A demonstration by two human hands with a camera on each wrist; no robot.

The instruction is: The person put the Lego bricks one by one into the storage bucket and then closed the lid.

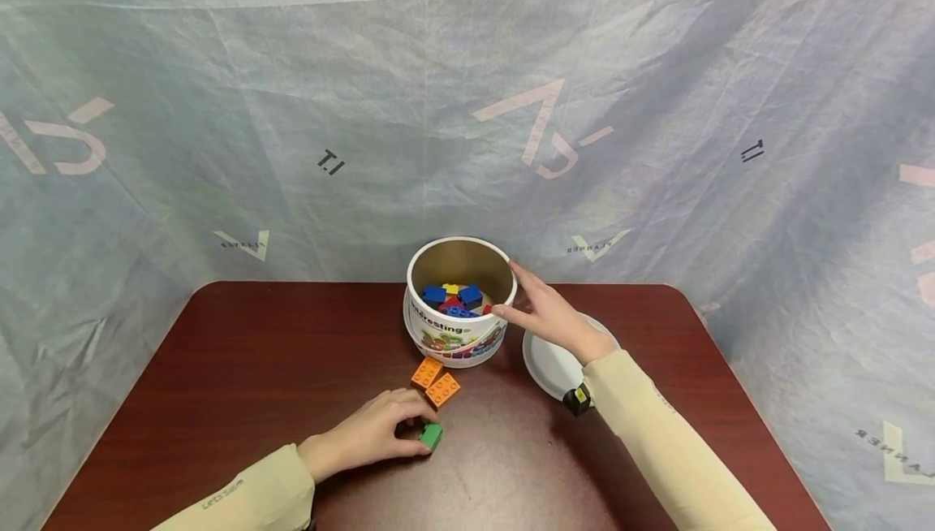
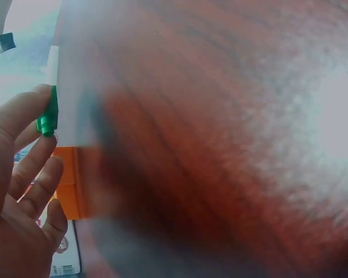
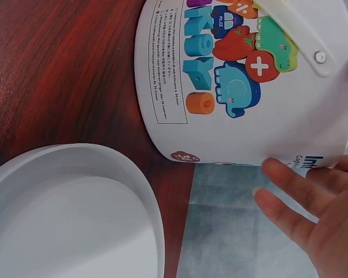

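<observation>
My left hand [image 1: 376,429] pinches a small green toy brick [image 1: 431,435] between thumb and fingers, low over the table. In the left wrist view the green brick [image 2: 48,113] stands edge-on between the fingertips of the left hand [image 2: 20,174]. Two orange studded bricks [image 1: 442,390] lie just beyond it, in front of a white printed bucket [image 1: 438,336]. Inside the bucket are several blue, red and yellow bricks [image 1: 460,297]. My right hand [image 1: 544,312] rests spread against the bucket's right rim. In the right wrist view its fingers [image 3: 293,185] extend along the printed wall.
A round white lid [image 1: 544,360] lies upside down on the dark red table [image 1: 256,369], right of the bucket and partly under my right forearm. The bucket's white handle [image 3: 296,35] hangs down its side. A grey printed cloth [image 1: 438,109] hangs behind the table and along its sides.
</observation>
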